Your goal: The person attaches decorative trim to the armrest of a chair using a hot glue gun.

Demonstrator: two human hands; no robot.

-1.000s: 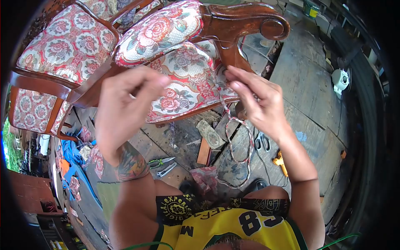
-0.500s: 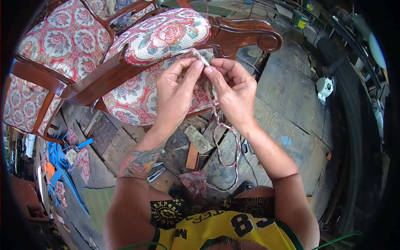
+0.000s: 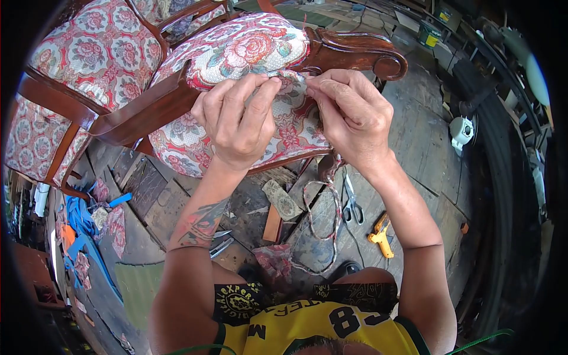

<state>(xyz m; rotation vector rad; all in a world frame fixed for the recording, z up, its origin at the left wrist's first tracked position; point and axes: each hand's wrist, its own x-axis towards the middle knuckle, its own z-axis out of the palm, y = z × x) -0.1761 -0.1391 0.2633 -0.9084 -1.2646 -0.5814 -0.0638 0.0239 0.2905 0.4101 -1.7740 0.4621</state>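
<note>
A fabric-covered piping cord (image 3: 290, 74) runs between my hands along the lower edge of a floral padded armrest (image 3: 254, 50). My left hand (image 3: 239, 118) is closed, its fingertips pinching the cord against the pad's edge. Further right, my right hand (image 3: 358, 118) pinches the cord between thumb and fingers, just under the wooden arm (image 3: 349, 52). The cord's loose tail drops below my right hand and loops on the floor. Behind both hands is the floral seat (image 3: 183, 145) of the chair.
Scissors (image 3: 352, 207) and a yellow-handled tool (image 3: 380, 236) lie on the plank floor to the right of the cord's loops. Wood scraps (image 3: 281, 199) and a fabric scrap (image 3: 274, 261) are near my feet. Blue strips (image 3: 83, 219) are heaped at left.
My hands have moved apart along the cord and up against the pad's edge, with knuckles turned upward. My right hand shifted right, and the scissors and yellow-handled tool came into view.
</note>
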